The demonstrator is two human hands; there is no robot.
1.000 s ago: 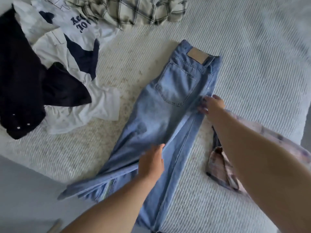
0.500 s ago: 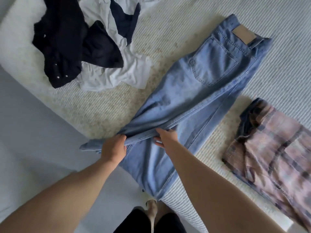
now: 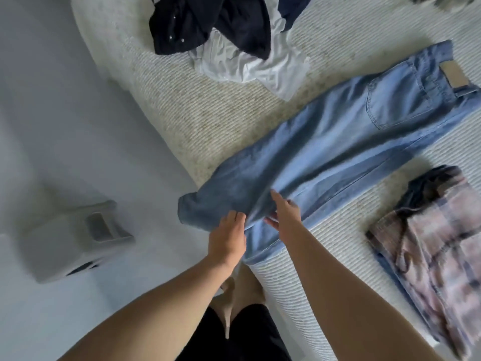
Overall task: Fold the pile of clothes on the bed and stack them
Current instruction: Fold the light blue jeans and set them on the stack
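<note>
Light blue jeans (image 3: 338, 142) lie across the bed, folded lengthwise, waistband with a tan patch at the far right. Their leg ends hang at the bed's near edge. My left hand (image 3: 227, 239) grips the lower leg fabric near the hem. Beside it, my right hand (image 3: 285, 216) pinches the same leg section, fingers under a fold. A folded pink plaid garment (image 3: 437, 246) rests to the right. An unfolded pile of a dark garment (image 3: 208, 22) and a white top (image 3: 250, 63) sits at the back.
The white textured bed (image 3: 197, 110) curves along its left edge, with grey floor (image 3: 65, 126) beyond. A grey boxy object (image 3: 78, 238) stands on the floor at left. My legs and dark shorts (image 3: 234, 332) show at the bottom.
The view swung left and down. Both hands slid down the jeans to the leg ends and took hold; the hem end is now bunched and lifted off the bed edge.
</note>
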